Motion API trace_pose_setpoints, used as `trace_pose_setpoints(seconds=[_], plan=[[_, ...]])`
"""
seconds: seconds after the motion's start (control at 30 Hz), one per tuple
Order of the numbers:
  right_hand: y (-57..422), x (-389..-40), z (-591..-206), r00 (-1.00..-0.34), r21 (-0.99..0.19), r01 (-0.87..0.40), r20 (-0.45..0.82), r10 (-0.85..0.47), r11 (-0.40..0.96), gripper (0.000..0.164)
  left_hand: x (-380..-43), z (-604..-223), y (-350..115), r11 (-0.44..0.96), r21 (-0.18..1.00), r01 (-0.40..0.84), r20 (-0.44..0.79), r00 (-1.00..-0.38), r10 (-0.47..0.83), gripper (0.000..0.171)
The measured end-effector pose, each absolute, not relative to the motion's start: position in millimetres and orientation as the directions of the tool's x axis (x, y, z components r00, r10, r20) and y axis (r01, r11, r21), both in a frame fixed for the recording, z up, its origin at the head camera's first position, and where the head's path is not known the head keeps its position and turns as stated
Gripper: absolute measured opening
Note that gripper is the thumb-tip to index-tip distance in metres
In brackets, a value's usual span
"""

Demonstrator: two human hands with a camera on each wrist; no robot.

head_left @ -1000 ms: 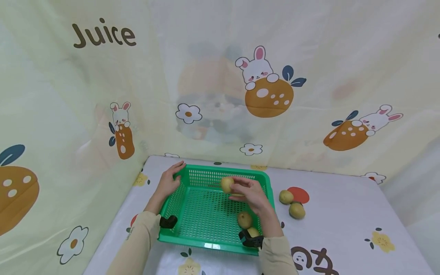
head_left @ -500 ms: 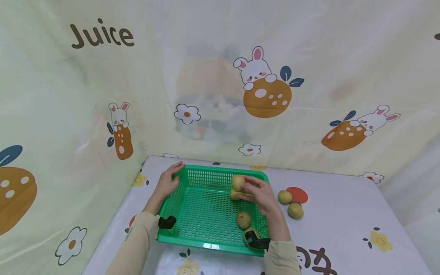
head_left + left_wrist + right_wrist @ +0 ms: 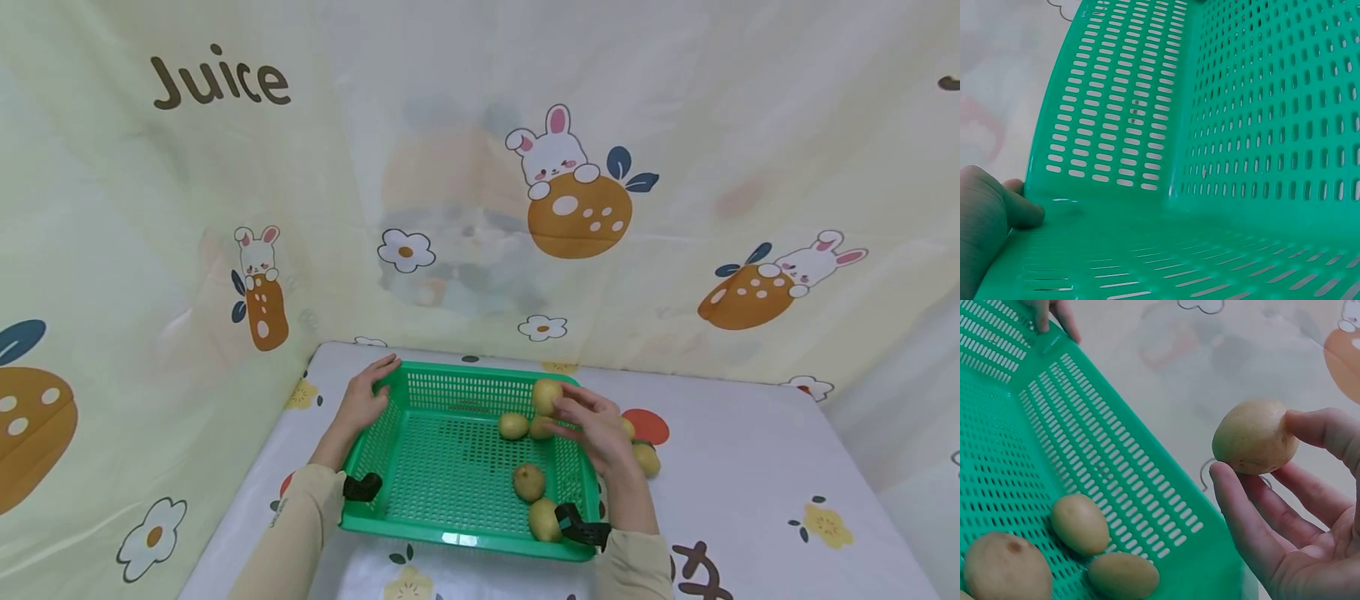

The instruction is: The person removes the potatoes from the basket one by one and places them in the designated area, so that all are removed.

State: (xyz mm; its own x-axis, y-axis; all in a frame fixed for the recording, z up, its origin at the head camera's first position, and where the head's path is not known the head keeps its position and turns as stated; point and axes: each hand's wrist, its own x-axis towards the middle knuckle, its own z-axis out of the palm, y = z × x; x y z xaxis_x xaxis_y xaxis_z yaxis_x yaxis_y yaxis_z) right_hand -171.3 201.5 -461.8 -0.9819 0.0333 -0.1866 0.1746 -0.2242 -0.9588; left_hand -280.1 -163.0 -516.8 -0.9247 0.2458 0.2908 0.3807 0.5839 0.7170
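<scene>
My right hand (image 3: pixel 600 429) pinches a pale yellow potato (image 3: pixel 1255 436) between thumb and fingertips, up at the back right corner of the green plastic basket (image 3: pixel 450 546). Several more potatoes lie inside: two near the back wall, one a rounder brownish potato (image 3: pixel 528 482), another potato (image 3: pixel 543 520) in the front right corner. At the basket's back left corner, my left hand (image 3: pixel 365 402) grips the rim, thumb inside and fingers outside, as the left wrist view shows.
Just right of the basket, two potatoes sit on the patterned tablecloth (image 3: pixel 735 483); the nearer potato (image 3: pixel 647 460) is partly behind my right hand. A printed curtain (image 3: pixel 465 167) rises behind the table and along its left side.
My right hand has carried its potato rightward, from above the basket's middle to the back right corner. Two potatoes at the back now show beneath it. The left hand stays on the rim.
</scene>
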Motion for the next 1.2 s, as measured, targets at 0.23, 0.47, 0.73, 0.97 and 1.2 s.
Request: trace_pose_setpoints(seconds=[0.23, 0.47, 0.73, 0.97, 1.2], plan=[[214.6, -167.7, -465.7, -0.979, -0.953, 0.160, -0.187, 0.086, -0.258, 0.053, -278.0, -518.7, -162.2, 0.585, 0.719, 0.375, 0.283, -0.927, 0.246, 0.054], [229.8, -163.6, -473.3, -0.969, -0.942, 0.165, -0.209, 0.128, -0.292, 0.053, -275.0, -519.8, -162.5, 0.597, 0.708, 0.378, 0.287, -0.926, 0.246, 0.054], [250.0, -157.0, -476.0, -0.945, -0.922, 0.168, -0.252, 0.210, -0.350, 0.046, -276.4, -517.8, -162.1, 0.601, 0.702, 0.381, 0.288, -0.925, 0.250, 0.054], [266.9, -148.9, -483.8, -0.910, -0.903, 0.166, -0.295, 0.291, -0.396, 0.016, -278.4, -519.1, -161.6, 0.600, 0.697, 0.393, 0.304, -0.919, 0.249, 0.054], [281.8, -141.2, -490.5, -0.880, -0.888, 0.178, -0.337, 0.335, -0.425, 0.008, -279.2, -519.4, -162.7, 0.594, 0.703, 0.391, 0.302, -0.920, 0.248, 0.054]])
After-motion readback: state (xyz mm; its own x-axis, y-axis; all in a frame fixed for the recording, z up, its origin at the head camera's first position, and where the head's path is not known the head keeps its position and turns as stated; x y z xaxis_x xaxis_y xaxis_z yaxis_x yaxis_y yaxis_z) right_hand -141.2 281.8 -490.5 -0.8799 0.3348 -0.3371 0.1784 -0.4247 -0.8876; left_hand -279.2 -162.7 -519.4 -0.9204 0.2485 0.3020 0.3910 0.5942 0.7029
